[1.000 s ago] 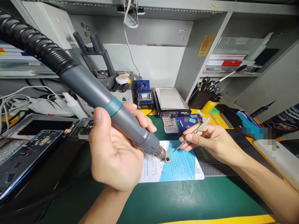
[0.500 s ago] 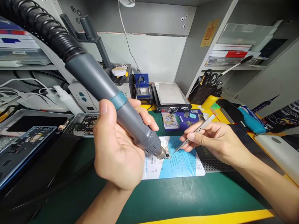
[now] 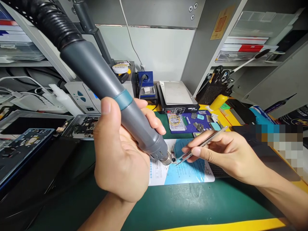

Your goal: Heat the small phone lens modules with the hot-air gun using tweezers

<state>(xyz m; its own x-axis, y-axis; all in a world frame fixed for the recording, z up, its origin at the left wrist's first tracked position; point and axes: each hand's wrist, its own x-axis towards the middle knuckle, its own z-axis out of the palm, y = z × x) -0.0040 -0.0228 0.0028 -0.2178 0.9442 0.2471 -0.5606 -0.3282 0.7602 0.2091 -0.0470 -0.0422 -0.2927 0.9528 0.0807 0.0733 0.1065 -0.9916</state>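
Note:
My left hand (image 3: 125, 150) is wrapped round the grey handle of a hot air gun (image 3: 96, 70), whose black ribbed hose runs up to the top left. Its metal nozzle points down at a small camera module (image 3: 173, 159) with a dark round lens, partly hidden behind the nozzle. The module lies on a blue and white printed sheet (image 3: 190, 175). Between the thumb and fingers of my right hand (image 3: 223, 150) is a pair of metal tweezers (image 3: 209, 139). The tweezer tips are just right of the module; whether they touch it, I cannot tell.
A heating plate (image 3: 178, 96) stands at the back, with a purple mat (image 3: 190, 128) of small parts before it. Opened phone parts (image 3: 31, 138) lie at left. A mesh holder (image 3: 211, 91) with scissors and a yellow bottle (image 3: 218, 102) are at back right.
The view has shifted slightly. The tweezer tips have moved a little down and left, beside the module's lower edge. My left hand keeps the hot air gun nozzle over nearly the same spot.

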